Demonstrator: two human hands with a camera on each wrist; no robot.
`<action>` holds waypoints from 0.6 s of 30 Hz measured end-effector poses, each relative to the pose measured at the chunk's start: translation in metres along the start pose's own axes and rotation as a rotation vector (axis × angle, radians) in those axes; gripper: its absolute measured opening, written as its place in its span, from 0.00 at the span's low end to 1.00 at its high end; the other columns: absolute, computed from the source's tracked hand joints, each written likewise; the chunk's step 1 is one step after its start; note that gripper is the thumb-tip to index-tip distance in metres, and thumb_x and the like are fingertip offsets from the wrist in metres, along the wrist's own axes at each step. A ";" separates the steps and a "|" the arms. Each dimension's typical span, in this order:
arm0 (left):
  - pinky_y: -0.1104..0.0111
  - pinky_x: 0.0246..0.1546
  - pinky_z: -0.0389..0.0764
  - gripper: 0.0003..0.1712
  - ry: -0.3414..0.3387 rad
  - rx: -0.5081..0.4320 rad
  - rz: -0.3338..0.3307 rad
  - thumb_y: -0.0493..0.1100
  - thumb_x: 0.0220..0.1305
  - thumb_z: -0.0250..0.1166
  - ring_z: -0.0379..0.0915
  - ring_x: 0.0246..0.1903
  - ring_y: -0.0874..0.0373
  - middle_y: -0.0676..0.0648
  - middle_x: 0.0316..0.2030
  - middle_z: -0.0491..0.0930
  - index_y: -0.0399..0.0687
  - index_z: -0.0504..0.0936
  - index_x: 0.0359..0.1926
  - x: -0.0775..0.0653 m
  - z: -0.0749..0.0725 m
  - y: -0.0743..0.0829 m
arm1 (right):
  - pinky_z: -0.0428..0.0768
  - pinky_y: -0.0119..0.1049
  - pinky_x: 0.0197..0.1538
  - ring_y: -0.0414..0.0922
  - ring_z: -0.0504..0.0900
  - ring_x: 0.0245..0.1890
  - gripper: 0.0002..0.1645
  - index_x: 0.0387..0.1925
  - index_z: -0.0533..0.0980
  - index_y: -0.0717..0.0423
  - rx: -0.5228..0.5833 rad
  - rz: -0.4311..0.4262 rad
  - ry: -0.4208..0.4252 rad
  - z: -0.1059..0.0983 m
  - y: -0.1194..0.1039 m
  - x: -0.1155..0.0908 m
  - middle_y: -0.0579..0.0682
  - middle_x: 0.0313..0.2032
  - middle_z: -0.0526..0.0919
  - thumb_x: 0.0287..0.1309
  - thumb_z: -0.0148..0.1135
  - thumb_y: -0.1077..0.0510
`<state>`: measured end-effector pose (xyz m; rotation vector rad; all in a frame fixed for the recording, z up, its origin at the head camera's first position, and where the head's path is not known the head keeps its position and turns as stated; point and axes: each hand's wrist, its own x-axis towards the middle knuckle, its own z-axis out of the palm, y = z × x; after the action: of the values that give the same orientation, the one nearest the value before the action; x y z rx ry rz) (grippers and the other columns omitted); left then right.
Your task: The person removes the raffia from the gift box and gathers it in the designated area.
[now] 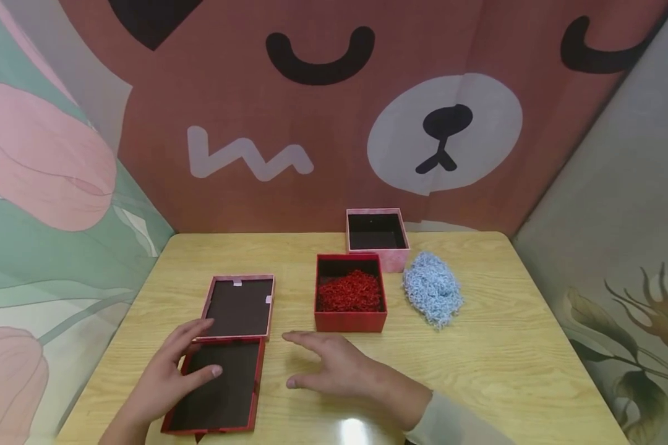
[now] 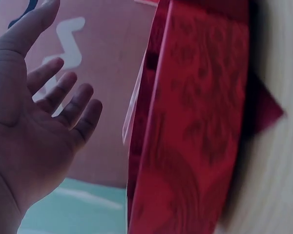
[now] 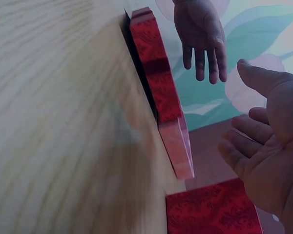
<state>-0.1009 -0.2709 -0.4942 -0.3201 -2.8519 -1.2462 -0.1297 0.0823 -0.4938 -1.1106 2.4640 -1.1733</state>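
In the head view my left hand (image 1: pixel 167 377) hovers over the left side of the red box lid (image 1: pixel 258 386), thumb spread from the fingers, holding nothing. The lid lies inside-up, its dark lining showing. Behind it, edge to edge, is a pink box lid (image 1: pixel 271 303), also inside-up. My right hand (image 1: pixel 339 368) is above the table between the red lid and the red box (image 1: pixel 351 322), its fingers pointing left and holding nothing. Crinkled red shredded filler (image 1: pixel 351 292) fills part of that box. The left wrist view has the lid's patterned red side (image 2: pixel 195 122) beside my left palm.
A pink box (image 1: pixel 386 259) with a dark interior stands behind the red box. Right of them lies a clump of light blue shredded filler (image 1: pixel 433 289). The wooden table (image 1: pixel 490 364) meets a bear-print curtain (image 1: pixel 245 204) at its back edge.
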 end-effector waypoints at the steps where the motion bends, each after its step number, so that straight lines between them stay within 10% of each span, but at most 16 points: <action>1: 0.73 0.58 0.78 0.47 0.004 -0.010 0.002 0.49 0.59 0.80 0.71 0.60 0.54 0.51 0.71 0.66 0.70 0.68 0.75 0.003 0.003 0.002 | 0.73 0.42 0.70 0.44 0.72 0.70 0.45 0.77 0.66 0.41 0.005 -0.004 0.012 -0.002 0.001 -0.001 0.45 0.71 0.73 0.64 0.69 0.35; 9: 0.74 0.61 0.75 0.44 0.011 -0.081 0.061 0.50 0.57 0.81 0.66 0.64 0.57 0.54 0.70 0.66 0.68 0.72 0.73 0.023 0.020 0.014 | 0.74 0.44 0.69 0.45 0.75 0.68 0.45 0.76 0.68 0.40 0.027 -0.013 0.114 -0.017 0.007 -0.006 0.43 0.70 0.75 0.61 0.73 0.38; 18: 0.53 0.62 0.79 0.42 0.000 -0.131 0.152 0.49 0.58 0.80 0.71 0.64 0.47 0.54 0.69 0.68 0.67 0.73 0.72 0.046 0.035 0.030 | 0.74 0.46 0.69 0.46 0.75 0.69 0.44 0.75 0.68 0.38 0.029 0.031 0.170 -0.033 0.011 -0.009 0.41 0.71 0.73 0.61 0.73 0.37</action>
<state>-0.1378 -0.2170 -0.4919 -0.5284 -2.6921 -1.4047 -0.1443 0.1124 -0.4808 -0.9990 2.5689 -1.3409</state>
